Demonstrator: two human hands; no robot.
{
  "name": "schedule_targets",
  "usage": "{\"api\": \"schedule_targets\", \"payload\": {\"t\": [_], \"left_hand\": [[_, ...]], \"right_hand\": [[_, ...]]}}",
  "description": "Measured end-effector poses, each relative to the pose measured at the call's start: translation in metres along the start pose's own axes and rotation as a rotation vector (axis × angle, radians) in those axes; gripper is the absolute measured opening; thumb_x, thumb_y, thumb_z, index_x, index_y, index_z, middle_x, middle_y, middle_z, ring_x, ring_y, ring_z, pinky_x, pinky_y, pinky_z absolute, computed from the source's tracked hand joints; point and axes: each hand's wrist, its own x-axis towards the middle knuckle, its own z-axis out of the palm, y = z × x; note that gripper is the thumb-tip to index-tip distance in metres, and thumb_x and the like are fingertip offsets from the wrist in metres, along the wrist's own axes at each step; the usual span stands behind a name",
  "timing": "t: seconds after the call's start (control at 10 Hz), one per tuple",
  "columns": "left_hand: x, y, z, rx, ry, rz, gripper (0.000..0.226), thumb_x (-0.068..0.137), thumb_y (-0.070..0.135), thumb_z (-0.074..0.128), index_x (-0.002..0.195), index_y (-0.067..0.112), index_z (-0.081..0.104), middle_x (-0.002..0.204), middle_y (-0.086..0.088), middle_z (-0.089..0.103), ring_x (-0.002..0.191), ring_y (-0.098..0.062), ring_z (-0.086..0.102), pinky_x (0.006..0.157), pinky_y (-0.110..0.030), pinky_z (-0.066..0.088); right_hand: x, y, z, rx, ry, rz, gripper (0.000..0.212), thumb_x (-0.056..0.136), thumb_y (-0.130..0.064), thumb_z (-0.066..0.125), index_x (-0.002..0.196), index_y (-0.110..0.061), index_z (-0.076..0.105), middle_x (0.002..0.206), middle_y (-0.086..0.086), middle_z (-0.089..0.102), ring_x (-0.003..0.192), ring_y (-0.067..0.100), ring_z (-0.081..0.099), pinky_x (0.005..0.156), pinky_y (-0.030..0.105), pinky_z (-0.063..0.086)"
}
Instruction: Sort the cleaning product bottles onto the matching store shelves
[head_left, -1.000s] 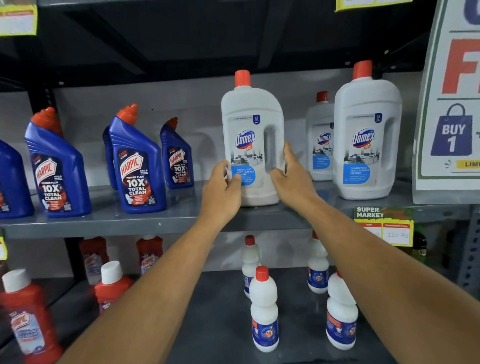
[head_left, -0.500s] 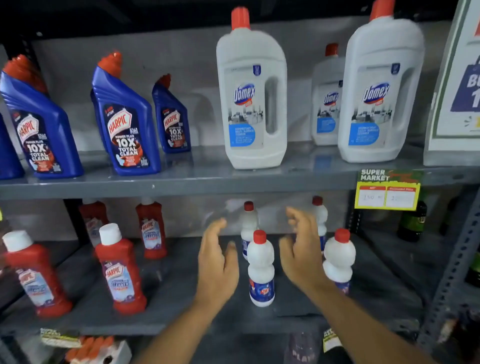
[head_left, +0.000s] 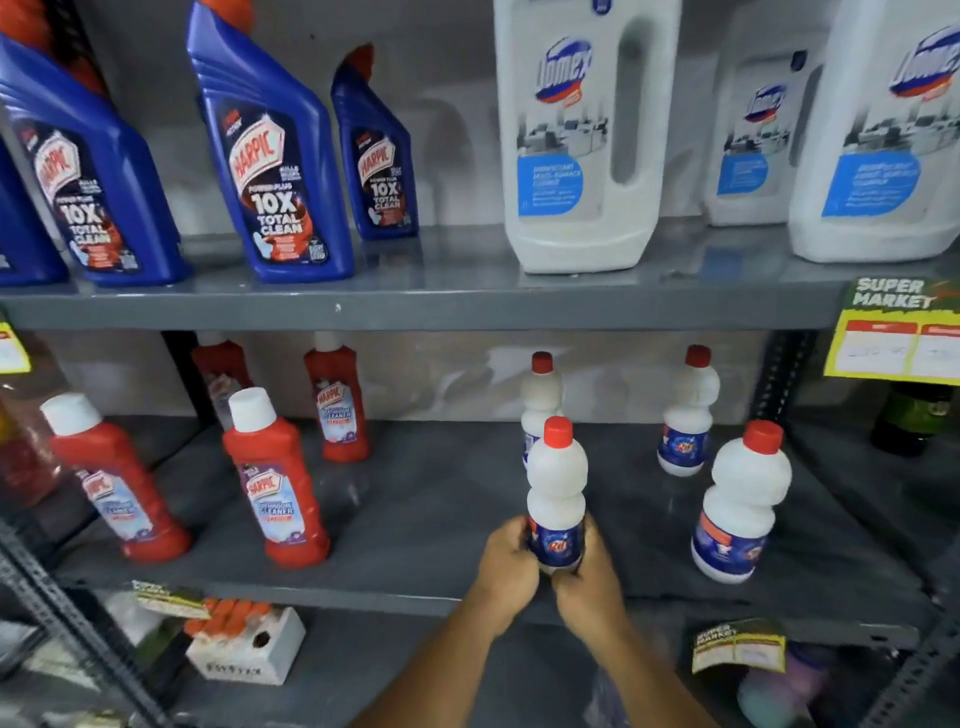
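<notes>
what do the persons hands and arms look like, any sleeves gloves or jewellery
Both are bare: the left hand and right hand wear no gloves or rings, and both forearms are uncovered to the frame edge, with no sleeve, watch or bracelet in view.

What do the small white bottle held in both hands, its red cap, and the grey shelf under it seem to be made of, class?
Small white bottle: probably opaque moulded plastic, matt, with a rounded, waisted body and a glossy printed label. Red cap: likely hard plastic, smooth and evenly coloured. Grey shelf: apparently painted sheet metal, showing a faint sheen and dim reflections of the bottles. Both hands, left hand and right hand, wrap the bottle's base.
</notes>
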Motion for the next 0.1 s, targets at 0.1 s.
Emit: {"api": "schedule_targets", "payload": {"t": [0.1], "left_hand": [[-0.0007,-0.0046,-0.0052,-0.024,-0.021,0.021,0.029,0.086,0.009,0.046,0.107,0.016,0.065,0.108,-0.003,0.072,0.103,-0.02,0.066,0.093,-0.037,0.054]], "right_hand": [[-0.0089,-0.0063,0.0055,0.012,0.029,-0.003,0.038,0.076,0.002,0.059,0.102,-0.025,0.056,0.098,-0.001,0.068,0.099,0.024,0.065,0.078,0.028,0.05]]}}
